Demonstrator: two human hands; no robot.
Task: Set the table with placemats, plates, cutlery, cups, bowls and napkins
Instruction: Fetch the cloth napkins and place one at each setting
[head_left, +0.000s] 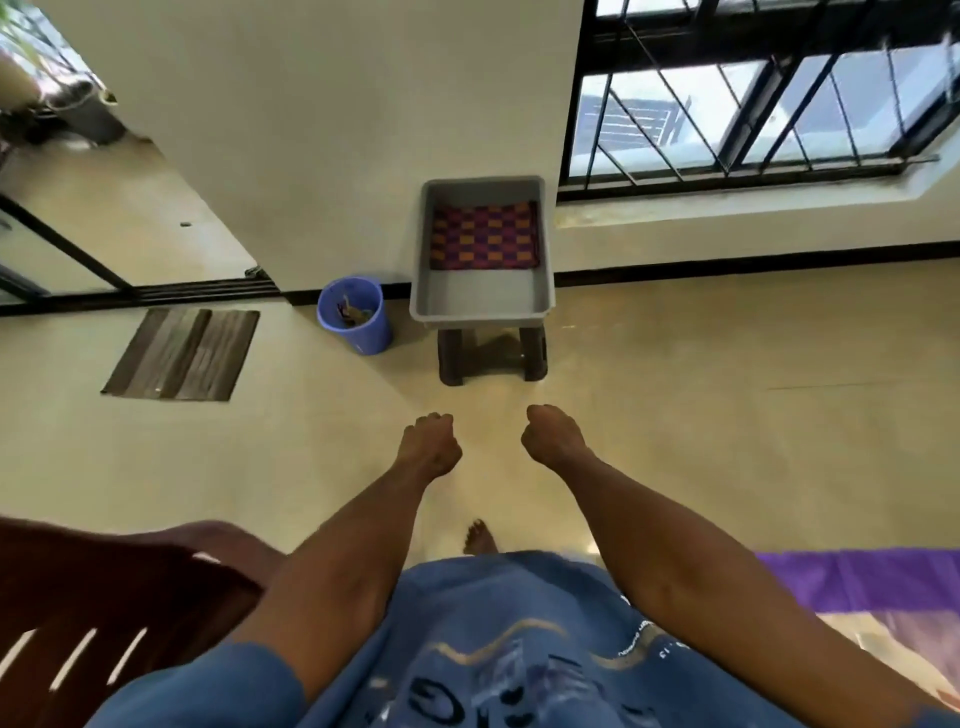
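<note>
**Two Empty Hands, Mats Ahead**

At the bottom of the frame is a blue shirt (498, 649). A dark chair (104, 613) sits at the lower left, and a purple cloth (857, 582) at the lower right.

What could go wrong? A bare foot (480, 538) steps on a shiny floor, so a slip could happen. The gray bin (483, 301) sits on a small stool (491, 353), and a hard pull could tip it.

In the middle, the left hand (431, 444) and the right hand (553, 436) are both curled into fists. They hold nothing and touch nothing.

Farther up, the checkered placemats (484, 235) lie inside the bin. A blue bucket (356, 314) stands just left of it.
</note>
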